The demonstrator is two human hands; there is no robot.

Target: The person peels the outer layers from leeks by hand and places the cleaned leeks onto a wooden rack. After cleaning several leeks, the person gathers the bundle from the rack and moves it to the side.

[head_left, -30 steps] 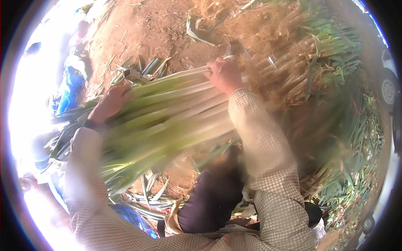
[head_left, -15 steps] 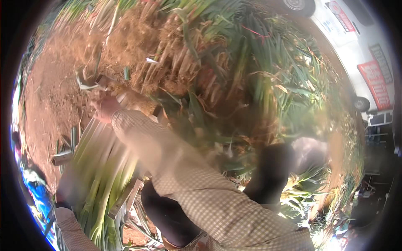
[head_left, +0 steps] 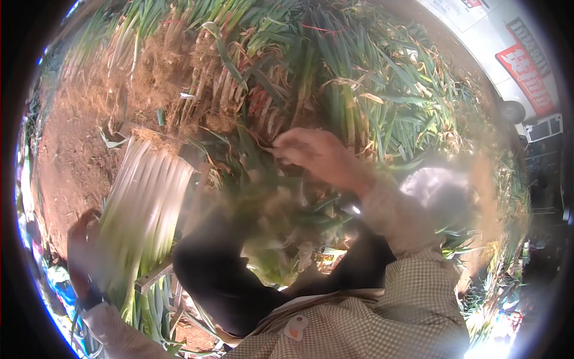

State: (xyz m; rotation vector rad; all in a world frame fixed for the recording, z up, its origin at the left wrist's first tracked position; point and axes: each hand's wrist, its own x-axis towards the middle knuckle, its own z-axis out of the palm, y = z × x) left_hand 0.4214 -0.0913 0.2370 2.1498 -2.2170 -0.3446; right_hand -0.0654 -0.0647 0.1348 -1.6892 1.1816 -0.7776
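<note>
The left hand is held beside the left edge of a row of leeks, perhaps to steady it; whether any stalk is gripped cannot be told; the stalks are laid side by side, root ends together, presumably for evenness; near their leafy end a frame bar is placed, perhaps as support; the right hand is held near heaped leeks, fingers bent; whether anything is pinched cannot be told.
</note>
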